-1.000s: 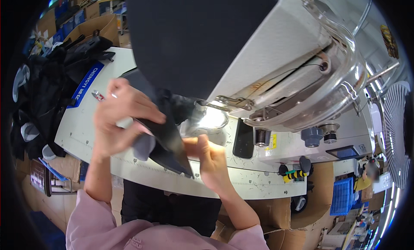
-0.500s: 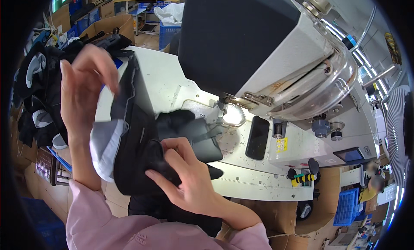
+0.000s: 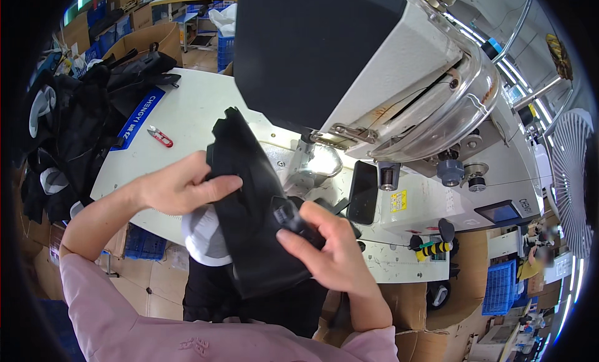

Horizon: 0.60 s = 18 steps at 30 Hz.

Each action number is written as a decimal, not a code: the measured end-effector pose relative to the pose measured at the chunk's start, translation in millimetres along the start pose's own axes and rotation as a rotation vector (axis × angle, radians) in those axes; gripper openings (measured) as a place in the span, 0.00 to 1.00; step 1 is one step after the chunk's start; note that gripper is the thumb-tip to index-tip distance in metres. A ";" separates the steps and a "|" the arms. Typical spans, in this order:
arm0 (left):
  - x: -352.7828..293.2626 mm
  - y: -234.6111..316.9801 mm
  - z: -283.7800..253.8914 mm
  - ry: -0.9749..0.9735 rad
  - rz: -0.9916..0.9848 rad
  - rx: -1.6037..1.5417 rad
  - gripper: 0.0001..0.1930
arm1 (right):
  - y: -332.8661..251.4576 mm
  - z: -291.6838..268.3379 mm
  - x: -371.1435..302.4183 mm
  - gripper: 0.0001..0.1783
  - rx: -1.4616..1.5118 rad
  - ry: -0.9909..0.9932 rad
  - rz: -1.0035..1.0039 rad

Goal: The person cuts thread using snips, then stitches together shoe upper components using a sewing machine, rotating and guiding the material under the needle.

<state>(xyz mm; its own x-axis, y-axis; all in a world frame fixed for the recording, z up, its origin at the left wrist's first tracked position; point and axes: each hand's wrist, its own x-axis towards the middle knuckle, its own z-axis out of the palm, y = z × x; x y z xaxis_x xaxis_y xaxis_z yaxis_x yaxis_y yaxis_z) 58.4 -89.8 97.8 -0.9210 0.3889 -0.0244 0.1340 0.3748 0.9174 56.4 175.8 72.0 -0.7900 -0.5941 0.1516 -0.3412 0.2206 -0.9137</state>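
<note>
Both my hands grip a black fabric piece [image 3: 253, 237], held slanted over the table's front edge. My left hand [image 3: 184, 184] pinches its left edge, thumb lying across the front. On the right side, my right hand [image 3: 334, 246] closes its thumb and fingers around a small, shiny black part [image 3: 284, 212] on the fabric, too blurred to make out. A white rounded part [image 3: 206, 237] shows below my left hand, behind the black fabric. Just beyond the piece stands a sewing machine [image 3: 387, 68], its lamp lighting the needle area.
Red-handled thread snips [image 3: 161, 137] lie on the white table [image 3: 193, 100], near a blue strip [image 3: 140, 118]. Black pieces with white parts are heaped at left [image 3: 78, 125]. A phone [image 3: 363, 192] and a yellow-black handled tool [image 3: 435, 251] lie right; a cardboard box [image 3: 465, 281] stands below.
My left hand has come down from a raised, blurred position and now grips the fabric's left edge. The piece has shifted right and turned, uncovering the snips. The view has shifted slightly.
</note>
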 end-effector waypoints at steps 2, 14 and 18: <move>9.4 -7.3 10.0 0.031 0.059 0.141 0.20 | 24.6 -10.7 7.2 0.13 0.179 -0.019 0.100; 82.2 -60.2 17.3 0.418 0.321 0.173 0.21 | 61.4 -5.3 39.6 0.08 0.297 0.311 0.049; 94.1 -55.5 12.6 0.372 0.346 0.146 0.10 | 60.4 8.5 36.5 0.08 0.363 0.451 0.024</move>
<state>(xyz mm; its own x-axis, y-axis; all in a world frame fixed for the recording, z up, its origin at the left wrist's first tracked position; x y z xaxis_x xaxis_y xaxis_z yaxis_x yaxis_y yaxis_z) -31.1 -63.5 39.5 -0.8776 0.1960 0.4374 0.4788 0.4013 0.7808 11.2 160.8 19.1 -0.9615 -0.1866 0.2019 -0.1866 -0.0967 -0.9777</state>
